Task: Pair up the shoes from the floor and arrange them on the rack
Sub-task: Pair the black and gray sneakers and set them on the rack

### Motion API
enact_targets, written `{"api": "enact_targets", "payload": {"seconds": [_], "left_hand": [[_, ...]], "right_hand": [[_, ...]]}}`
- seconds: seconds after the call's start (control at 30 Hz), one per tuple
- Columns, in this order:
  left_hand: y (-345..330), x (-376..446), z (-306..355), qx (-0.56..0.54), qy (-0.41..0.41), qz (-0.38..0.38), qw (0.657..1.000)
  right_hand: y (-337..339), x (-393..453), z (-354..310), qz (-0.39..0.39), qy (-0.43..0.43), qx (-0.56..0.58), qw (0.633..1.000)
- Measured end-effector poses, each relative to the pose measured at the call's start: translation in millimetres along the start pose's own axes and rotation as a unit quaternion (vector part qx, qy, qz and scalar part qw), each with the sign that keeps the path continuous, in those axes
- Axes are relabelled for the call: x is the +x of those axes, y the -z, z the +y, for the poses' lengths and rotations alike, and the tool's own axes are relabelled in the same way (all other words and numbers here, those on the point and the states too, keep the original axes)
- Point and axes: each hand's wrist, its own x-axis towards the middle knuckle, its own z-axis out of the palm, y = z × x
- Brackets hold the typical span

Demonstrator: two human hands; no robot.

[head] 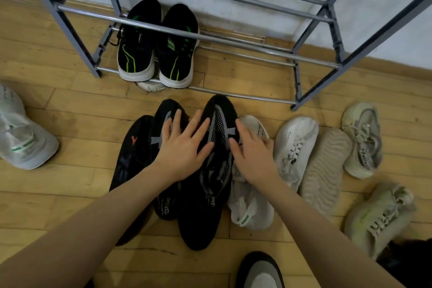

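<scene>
A grey metal tube shoe rack (311, 54) stands at the wooden floor's (58, 105) far edge, holding a black green-striped sneaker pair (156, 51) at its lower left. Before it, two black grey-patterned knit shoes (205, 194) lie side by side. The left hand (184, 149) rests spread-fingered across both; the right hand (254, 156) lies flat between the right one and a white mesh sneaker (250, 208), gripping nothing.

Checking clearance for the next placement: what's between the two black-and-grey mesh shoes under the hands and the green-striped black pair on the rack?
Head view: mostly bare wooden floor, the rack's chrome front rail, and a worn white toe poking out beneath that pair.
</scene>
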Motion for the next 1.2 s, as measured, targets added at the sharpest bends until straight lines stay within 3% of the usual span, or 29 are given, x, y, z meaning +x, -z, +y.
{"api": "enact_targets", "payload": {"seconds": [0.1,0.23,0.37,0.6,0.8,0.93,1.03,1.2], "left_hand": [[2,-7,-9,-0.028,0.028,0.017,0.999],[11,-39,-15,-0.070,0.055,0.020,0.996],[10,-69,-19,-0.087,0.056,-0.013,0.994],[-8,-108,-14,-0.011,0.012,-0.063,0.998],[-8,-111,-12,0.022,0.022,-0.103,0.994],[-4,-112,-13,-0.021,0.030,-0.072,0.997],[-3,-110,-16,-0.082,0.022,-0.017,0.996],[3,-102,-14,-0.135,0.012,0.036,0.990]], "right_hand": [[-5,-4,-1,-0.024,-0.014,0.000,1.000],[-11,-41,-13,0.023,0.056,0.008,0.998],[-29,-70,-25,-0.007,0.118,-0.025,0.993],[-48,-82,-26,-0.057,0.074,-0.105,0.990],[-45,-85,-31,-0.067,0.048,-0.018,0.996],[-37,-82,-28,-0.026,0.056,0.012,0.998],[-28,-82,-25,0.010,0.060,-0.036,0.998],[-29,-84,-18,0.005,0.054,-0.109,0.993]]}}
